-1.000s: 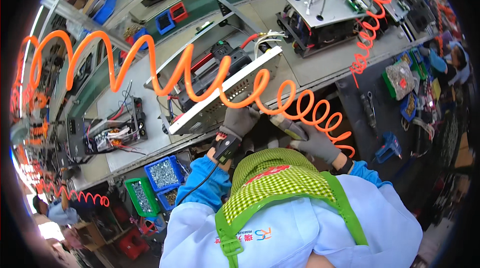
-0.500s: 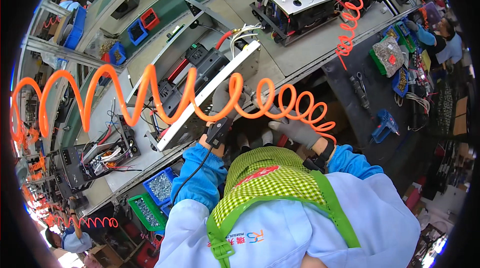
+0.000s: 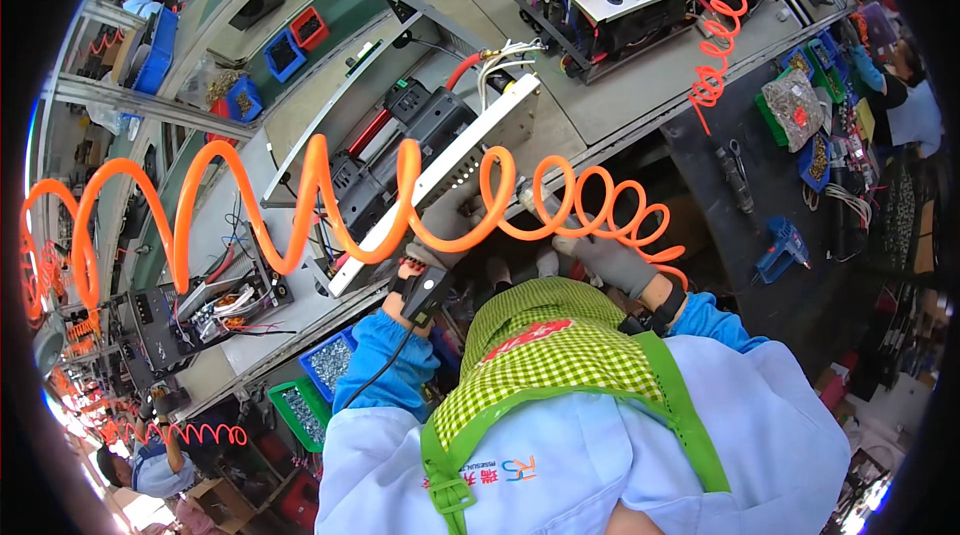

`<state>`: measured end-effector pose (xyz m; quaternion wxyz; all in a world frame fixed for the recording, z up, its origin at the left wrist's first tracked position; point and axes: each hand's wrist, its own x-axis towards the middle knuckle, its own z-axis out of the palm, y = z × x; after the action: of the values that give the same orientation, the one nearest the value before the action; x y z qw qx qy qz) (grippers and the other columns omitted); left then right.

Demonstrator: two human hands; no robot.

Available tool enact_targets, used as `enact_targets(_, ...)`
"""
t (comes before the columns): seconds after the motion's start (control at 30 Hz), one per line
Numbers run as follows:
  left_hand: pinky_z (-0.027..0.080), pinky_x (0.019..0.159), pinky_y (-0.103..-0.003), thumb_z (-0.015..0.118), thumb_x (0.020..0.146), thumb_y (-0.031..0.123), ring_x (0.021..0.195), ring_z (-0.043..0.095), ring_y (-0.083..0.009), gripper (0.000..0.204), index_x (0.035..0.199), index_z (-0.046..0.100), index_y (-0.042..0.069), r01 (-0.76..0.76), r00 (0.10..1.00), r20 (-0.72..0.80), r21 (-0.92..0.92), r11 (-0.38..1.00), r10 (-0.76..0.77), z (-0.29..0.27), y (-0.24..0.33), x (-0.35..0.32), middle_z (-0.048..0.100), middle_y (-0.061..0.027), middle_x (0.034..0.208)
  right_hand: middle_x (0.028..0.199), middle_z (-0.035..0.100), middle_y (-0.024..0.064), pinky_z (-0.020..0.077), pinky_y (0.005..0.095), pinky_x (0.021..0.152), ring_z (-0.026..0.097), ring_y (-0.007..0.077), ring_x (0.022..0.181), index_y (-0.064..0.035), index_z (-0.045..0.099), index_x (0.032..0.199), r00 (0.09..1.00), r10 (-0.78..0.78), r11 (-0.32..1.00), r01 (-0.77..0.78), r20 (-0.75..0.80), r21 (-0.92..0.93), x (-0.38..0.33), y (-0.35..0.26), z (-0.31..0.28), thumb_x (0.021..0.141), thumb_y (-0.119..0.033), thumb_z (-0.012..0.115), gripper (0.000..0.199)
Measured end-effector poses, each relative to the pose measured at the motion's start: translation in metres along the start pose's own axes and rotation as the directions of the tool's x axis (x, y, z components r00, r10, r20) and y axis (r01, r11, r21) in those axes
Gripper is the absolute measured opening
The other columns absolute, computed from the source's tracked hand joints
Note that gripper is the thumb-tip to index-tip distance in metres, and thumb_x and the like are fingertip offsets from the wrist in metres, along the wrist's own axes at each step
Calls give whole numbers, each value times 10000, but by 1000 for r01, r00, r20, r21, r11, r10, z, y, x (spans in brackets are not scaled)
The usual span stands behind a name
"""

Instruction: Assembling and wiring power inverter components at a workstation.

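Right, your work is at the panel [image 3: 472,143], the white-edged one with small holes, standing tilted along the near side of the open unit [image 3: 445,120] on the bench [image 3: 590,120]. Your gloved left hand [image 3: 445,225] is at its outer face, partly behind the orange hose [image 3: 409,175]; I cannot tell whether those fingers press the metal or pinch it, as the coils cover them. Your right hand [image 3: 612,263] seems wrapped around a tool [image 3: 538,203], its pale nose pointing up toward the panel. The tip is too covered to say whether it touches.

To do this well, brace the panel with the left hand and leave those fingers clear of the tip's line. Set the nose square to the face before you put force behind it; a slanted tip would likely slip. The loops hang across both hands, so push them aside until you can see the contact point. Mind the black cord [image 3: 400,347] running from the box [image 3: 428,297] at your left wrist down over your blue sleeve. The loose white wires [image 3: 508,60] near the panel's far end look easy to snag, so steer clear of them.
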<state>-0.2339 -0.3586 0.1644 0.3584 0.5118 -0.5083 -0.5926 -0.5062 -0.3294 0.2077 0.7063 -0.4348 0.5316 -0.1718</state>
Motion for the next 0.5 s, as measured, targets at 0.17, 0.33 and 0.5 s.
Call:
enact_targets(0.17, 443, 1003, -365, 636, 942, 181, 1144, 604, -254, 295, 1187, 642, 18, 265, 964, -70, 179, 948, -256, -11, 4, -22, 682, -128, 1089, 805, 599, -30, 398, 221, 479, 513, 39, 581, -146, 569, 1335, 997, 73, 997, -73, 4, -31, 12, 20, -8, 941, -284, 626, 421)
enact_targets(0.33, 500, 1013, -381, 543, 979, 73, 1186, 565, -266, 482, 1427, 378, 10, -60, 991, 57, -640, 766, 125, 9, -4, -28, 556, -154, 1299, 840, 593, -64, 384, 202, 499, 470, 4, 621, -128, 548, 1313, 988, -154, 988, 153, 30, 33, 15, 28, -5, 933, -277, 655, 423)
enact_targets(0.5, 505, 728, -250, 610, 893, 157, 882, 629, -142, 369, 1235, 586, 18, -105, 989, -126, -226, 968, 78, -43, 6, -26, 616, -133, 1214, 930, 637, -37, 468, 218, 550, 529, 27, 655, -114, 503, 1348, 996, 41, 981, -56, 81, 187, -6, -24, 4, 934, -234, 657, 458)
